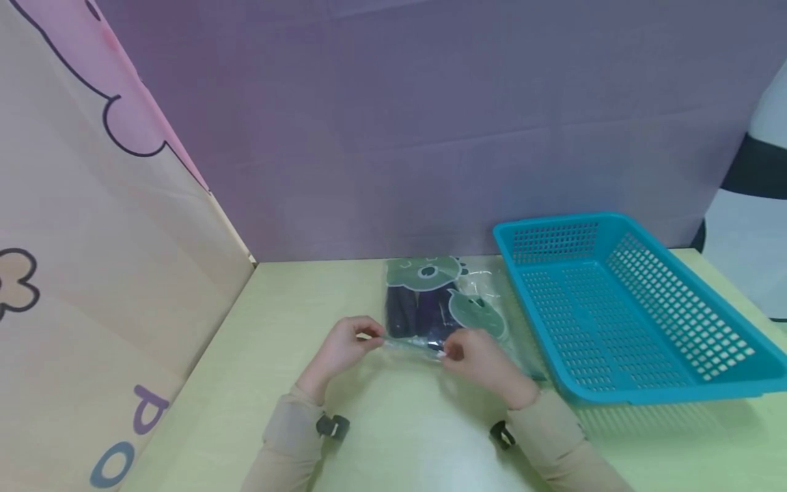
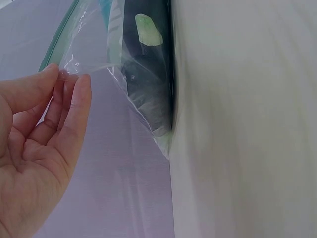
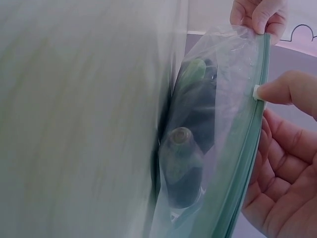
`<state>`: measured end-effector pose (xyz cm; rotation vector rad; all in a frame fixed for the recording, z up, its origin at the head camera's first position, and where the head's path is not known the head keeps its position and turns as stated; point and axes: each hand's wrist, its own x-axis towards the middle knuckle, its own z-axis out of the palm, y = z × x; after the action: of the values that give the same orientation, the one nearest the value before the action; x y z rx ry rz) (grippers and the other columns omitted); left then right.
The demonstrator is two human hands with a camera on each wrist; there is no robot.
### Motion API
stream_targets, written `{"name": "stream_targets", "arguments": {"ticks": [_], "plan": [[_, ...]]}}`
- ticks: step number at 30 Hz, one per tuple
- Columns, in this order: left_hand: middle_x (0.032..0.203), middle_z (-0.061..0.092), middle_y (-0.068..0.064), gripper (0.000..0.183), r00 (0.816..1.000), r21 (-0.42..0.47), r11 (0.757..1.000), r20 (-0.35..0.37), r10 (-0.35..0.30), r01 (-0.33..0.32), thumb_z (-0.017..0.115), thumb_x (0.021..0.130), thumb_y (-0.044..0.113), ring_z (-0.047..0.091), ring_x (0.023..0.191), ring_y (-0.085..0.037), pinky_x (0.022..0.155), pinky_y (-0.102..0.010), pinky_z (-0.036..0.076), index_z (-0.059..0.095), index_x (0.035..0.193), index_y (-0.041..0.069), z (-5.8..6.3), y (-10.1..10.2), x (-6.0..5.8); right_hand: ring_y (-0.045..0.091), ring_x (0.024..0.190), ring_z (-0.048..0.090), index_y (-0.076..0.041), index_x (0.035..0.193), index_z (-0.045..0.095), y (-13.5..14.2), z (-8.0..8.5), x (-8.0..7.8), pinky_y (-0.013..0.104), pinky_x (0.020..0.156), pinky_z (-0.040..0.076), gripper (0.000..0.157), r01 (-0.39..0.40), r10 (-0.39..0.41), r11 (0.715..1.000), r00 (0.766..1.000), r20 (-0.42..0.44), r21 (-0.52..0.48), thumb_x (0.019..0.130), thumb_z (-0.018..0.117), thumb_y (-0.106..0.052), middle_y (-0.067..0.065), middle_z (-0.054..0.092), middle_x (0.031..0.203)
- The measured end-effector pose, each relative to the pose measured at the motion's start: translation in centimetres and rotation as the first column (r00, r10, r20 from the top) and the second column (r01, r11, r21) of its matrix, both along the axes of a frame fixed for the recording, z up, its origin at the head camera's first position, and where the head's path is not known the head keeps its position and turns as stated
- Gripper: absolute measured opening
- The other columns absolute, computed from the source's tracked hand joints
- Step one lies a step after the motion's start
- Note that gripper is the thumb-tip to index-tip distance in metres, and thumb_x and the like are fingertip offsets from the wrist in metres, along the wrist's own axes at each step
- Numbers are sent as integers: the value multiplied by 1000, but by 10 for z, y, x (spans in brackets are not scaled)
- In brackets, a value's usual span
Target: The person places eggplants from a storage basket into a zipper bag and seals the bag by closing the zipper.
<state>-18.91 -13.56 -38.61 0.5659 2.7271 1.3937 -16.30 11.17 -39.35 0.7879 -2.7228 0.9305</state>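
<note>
A clear zip bag (image 1: pixel 424 275) with green cartoon prints lies at the back of the table. Inside it are several long, dark purple items (image 1: pixel 402 311), seen close up as a dark item (image 3: pixel 190 176) with a round stem-like end. My left hand (image 1: pixel 346 347) pinches the left corner of the bag's mouth between thumb and fingertips. Along the green zip strip (image 3: pixel 240 181), my right hand (image 1: pixel 482 360) holds the small white slider (image 3: pixel 256 92), thumb on it and fingers behind the strip. The mouth edge is lifted off the table.
A blue perforated plastic basket (image 1: pixel 547 328) stands to the right, close beside the bag. A plain purple-grey cloth (image 1: pixel 430 137) hangs behind the table (image 1: pixel 289 294). On the left hangs a printed cloth (image 1: pixel 123 273).
</note>
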Motion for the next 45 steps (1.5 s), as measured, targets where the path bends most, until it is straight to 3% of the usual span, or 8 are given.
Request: {"name": "stream_targets", "arguments": {"ticks": [34, 45], "plan": [[89, 68, -9, 8, 1000, -13, 1000, 10, 14, -14, 65, 81, 0, 63, 88, -20, 76, -26, 54, 68, 88, 3, 2, -2, 1, 5, 61, 52, -5, 75, 66, 8, -1, 2, 16, 58, 45, 5, 13, -14, 998, 1000, 7, 53, 73, 70, -7, 0, 62, 67], [89, 68, -8, 7, 1000, -16, 1000, 10, 17, -16, 65, 81, 0, 63, 88, -20, 76, -25, 54, 68, 87, 4, 1, -3, 1, 3, 60, 51, -8, 72, 65, 12, 2, 1, 15, 58, 44, 6, -8, 5, 993, 1000, 22, 117, 73, 70, -10, -3, 62, 66]]}}
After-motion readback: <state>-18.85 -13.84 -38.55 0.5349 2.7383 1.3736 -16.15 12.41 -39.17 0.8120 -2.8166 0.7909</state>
